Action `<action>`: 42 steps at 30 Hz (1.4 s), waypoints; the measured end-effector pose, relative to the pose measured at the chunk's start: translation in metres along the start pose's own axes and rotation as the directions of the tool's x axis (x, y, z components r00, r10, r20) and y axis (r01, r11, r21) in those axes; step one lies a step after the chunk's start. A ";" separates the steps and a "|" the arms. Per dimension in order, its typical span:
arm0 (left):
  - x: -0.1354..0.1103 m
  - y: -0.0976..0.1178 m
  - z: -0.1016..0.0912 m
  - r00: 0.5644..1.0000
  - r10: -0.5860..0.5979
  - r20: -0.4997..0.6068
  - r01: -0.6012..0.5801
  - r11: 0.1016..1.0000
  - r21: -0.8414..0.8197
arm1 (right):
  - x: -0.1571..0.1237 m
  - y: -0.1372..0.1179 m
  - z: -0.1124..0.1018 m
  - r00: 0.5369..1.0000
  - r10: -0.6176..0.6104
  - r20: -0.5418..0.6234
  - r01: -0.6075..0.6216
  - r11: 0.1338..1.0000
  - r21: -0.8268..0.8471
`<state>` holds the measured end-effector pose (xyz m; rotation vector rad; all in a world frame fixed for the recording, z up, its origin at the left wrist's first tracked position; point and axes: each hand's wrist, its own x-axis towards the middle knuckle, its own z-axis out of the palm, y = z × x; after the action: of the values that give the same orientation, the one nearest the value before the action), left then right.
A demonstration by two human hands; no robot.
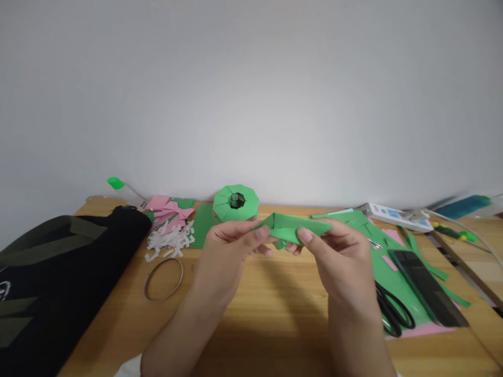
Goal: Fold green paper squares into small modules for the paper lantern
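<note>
Above the wooden table, a folded piece of green paper (286,234) is pinched between both hands. My left hand (231,248) grips its left end, the thumb lying on the near face. At the right end my right hand (343,254) holds it, with the thumb pressed on the front layer and the fingers behind. A crease stands up near the middle of the paper's top edge. Behind my left hand, a round green paper piece (222,204) with a dark hole at its centre rests near the wall.
Left of the hands lie white paper scraps (168,238), pink paper pieces (172,210), a roll of tape (146,287) and a dark bag (74,283). To the right are black-handled scissors (401,309), a phone (426,285), green sheets (383,272) and a power strip (393,215).
</note>
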<state>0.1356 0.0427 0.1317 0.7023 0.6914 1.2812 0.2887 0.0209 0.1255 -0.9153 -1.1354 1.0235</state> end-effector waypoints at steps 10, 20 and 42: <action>0.001 0.002 -0.006 0.989 0.093 0.115 -0.131 0.911 0.390 | 0.003 -0.003 -0.002 0.999 -0.029 -0.045 0.018 0.971 -0.238; -0.002 -0.001 -0.005 0.992 0.080 0.099 -0.118 0.864 0.489 | 0.004 -0.004 -0.001 1.000 0.024 -0.010 -0.026 0.959 -0.282; -0.002 0.004 0.000 0.998 0.043 0.053 -0.060 0.929 0.365 | 0.003 -0.003 0.000 0.994 0.102 0.042 -0.098 0.990 -0.100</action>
<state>0.1324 0.0415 0.1350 1.0569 0.8927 1.1913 0.2893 0.0228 0.1287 -1.0397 -1.1975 1.0829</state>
